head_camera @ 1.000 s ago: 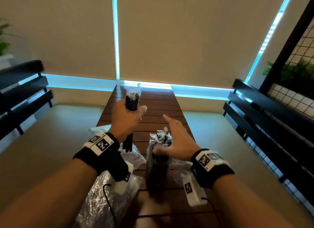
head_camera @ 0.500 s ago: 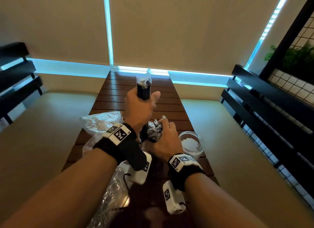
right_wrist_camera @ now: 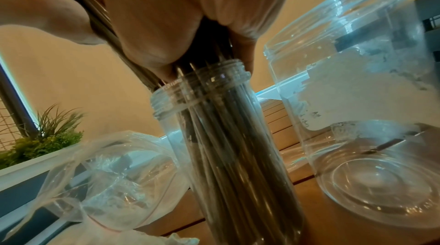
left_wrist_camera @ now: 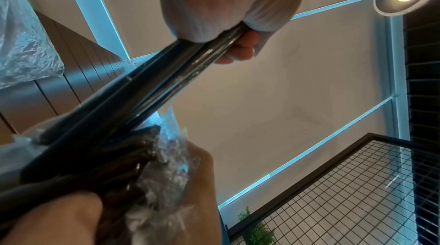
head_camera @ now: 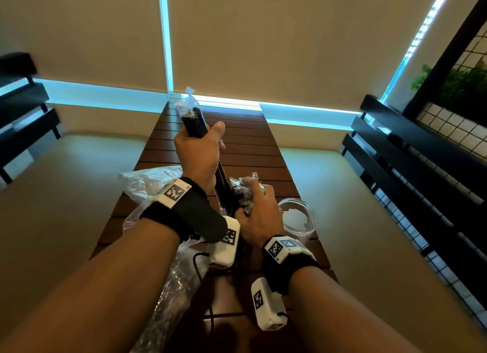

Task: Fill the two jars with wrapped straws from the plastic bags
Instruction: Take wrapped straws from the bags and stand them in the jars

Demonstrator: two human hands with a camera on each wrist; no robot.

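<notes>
My left hand (head_camera: 204, 144) grips a small bundle of black wrapped straws (head_camera: 193, 121), tilted, with its lower end down at the mouth of the narrow jar (right_wrist_camera: 228, 164). In the left wrist view those held straws (left_wrist_camera: 171, 79) run from my left hand (left_wrist_camera: 238, 41) down to the straw tops. The narrow jar is packed with straws. My right hand (head_camera: 253, 202) grips their crinkled tops (head_camera: 241, 186) just above the jar's threaded neck (right_wrist_camera: 202, 87). A wide clear jar (head_camera: 299, 217) with a white label stands to the right, holding no straws.
Clear plastic bags (head_camera: 149, 177) lie left of the jars on the slatted wooden table (head_camera: 237, 147); another bag (head_camera: 171, 287) lies near me. Black benches (head_camera: 411, 152) flank the table, and a plant (right_wrist_camera: 47, 136) sits to the side.
My right hand went from open above the jar to gripping the straw tops. My left hand tilted its bundle and brought the lower end down to the jar mouth.
</notes>
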